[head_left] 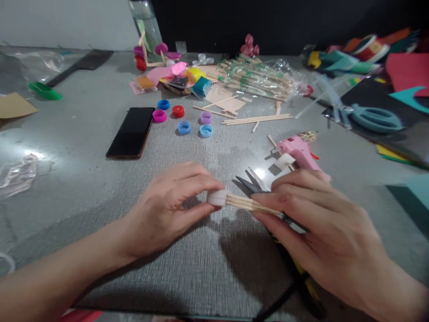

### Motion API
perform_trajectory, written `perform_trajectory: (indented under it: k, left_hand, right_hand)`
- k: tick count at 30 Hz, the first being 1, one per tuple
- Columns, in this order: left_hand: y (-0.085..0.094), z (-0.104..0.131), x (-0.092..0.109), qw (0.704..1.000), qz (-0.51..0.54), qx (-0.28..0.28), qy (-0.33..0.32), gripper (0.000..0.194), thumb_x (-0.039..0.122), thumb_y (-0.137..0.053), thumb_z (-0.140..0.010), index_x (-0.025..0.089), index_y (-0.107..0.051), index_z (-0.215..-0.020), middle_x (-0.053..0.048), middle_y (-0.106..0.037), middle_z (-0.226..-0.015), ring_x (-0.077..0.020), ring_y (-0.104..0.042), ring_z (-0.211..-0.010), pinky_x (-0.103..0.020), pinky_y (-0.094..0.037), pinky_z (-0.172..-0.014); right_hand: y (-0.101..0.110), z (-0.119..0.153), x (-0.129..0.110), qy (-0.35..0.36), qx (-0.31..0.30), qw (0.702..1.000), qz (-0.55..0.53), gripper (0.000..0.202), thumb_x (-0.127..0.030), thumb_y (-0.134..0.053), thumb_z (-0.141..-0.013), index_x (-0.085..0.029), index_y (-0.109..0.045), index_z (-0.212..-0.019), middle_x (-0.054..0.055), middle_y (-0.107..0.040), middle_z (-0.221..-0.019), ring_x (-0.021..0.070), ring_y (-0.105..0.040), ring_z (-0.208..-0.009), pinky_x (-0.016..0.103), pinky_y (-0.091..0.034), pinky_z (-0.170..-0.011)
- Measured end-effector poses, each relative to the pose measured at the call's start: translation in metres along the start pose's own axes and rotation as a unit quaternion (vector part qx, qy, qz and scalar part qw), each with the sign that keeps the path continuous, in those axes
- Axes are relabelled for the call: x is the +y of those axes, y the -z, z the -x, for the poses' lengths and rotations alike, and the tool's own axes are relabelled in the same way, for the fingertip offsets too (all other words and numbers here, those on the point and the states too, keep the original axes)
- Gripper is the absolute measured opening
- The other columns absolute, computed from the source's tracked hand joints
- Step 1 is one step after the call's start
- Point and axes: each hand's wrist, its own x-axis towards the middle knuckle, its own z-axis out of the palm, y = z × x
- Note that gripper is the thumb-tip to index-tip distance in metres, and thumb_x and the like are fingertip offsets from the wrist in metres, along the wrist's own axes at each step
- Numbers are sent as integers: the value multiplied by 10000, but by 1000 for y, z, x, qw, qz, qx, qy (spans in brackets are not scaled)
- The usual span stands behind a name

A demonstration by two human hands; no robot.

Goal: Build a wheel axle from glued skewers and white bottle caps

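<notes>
Between the thumb and fingers of my left hand point(167, 208) is a white bottle cap point(217, 197), held on its side. Several thin wooden sticks point(243, 202), lying side by side, run from the cap to my right hand point(311, 219), whose thumb and fingers pinch their other end. The sticks meet the cap's right side; how they are joined cannot be made out. Just behind the sticks, the metal tips of a dark tool point(248, 184) point left, its rear part hidden by my right hand.
A pink glue gun point(298, 152) lies beyond my right hand. Farther back are a black phone point(132, 133), coloured caps point(184, 128), loose sticks point(258, 119) and bagged sticks point(258, 78). Blue-handled scissors point(377, 119) rest at the right, a green scoop point(45, 91) at the left.
</notes>
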Motion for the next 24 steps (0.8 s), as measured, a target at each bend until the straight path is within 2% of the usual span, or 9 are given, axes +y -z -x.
perform_trajectory:
  k: [5, 9, 16, 24]
  left_hand:
    - [1, 0, 2, 1000, -26, 0, -9, 112, 243, -652, -940, 256, -677, -1048, -30, -696, -974, -191, -656, -910, -346, -522, -801]
    - [3, 1, 3, 1000, -19, -16, 1, 176, 205, -657, -924, 272, -687, -1084, -15, -695, -989, -176, -664, -857, -321, -522, -757]
    - [4, 4, 1, 999, -30, -24, -14, 219, 211, -628, -942, 298, -673, -1138, -29, -685, -1037, -192, -664, -893, -328, -530, -766]
    - [3, 5, 2, 998, -49, -23, -30, 190, 182, -618, -954, 243, -648, -1132, -32, -670, -1028, -167, -657, -904, -290, -519, -774]
  right_hand:
    - [1, 0, 1, 9, -11, 1000, 5, 95, -165, -613, -968, -169, -683, -904, 44, -677, -792, 221, -599, -839, 409, -481, -765]
    - [0, 0, 0, 17, -13, 1000, 8, 112, -164, -605, -973, -168, -682, -892, 48, -679, -789, 221, -606, -836, 400, -481, -751]
    - [-2, 1, 0, 22, -6, 1000, 3, 97, -136, -613, -966, -164, -685, -907, 42, -691, -787, 204, -604, -834, 386, -487, -756]
    - [-3, 2, 3, 29, 5, 1000, -7, 73, -120, -638, -956, -146, -705, -966, 34, -702, -804, 188, -599, -846, 371, -492, -798]
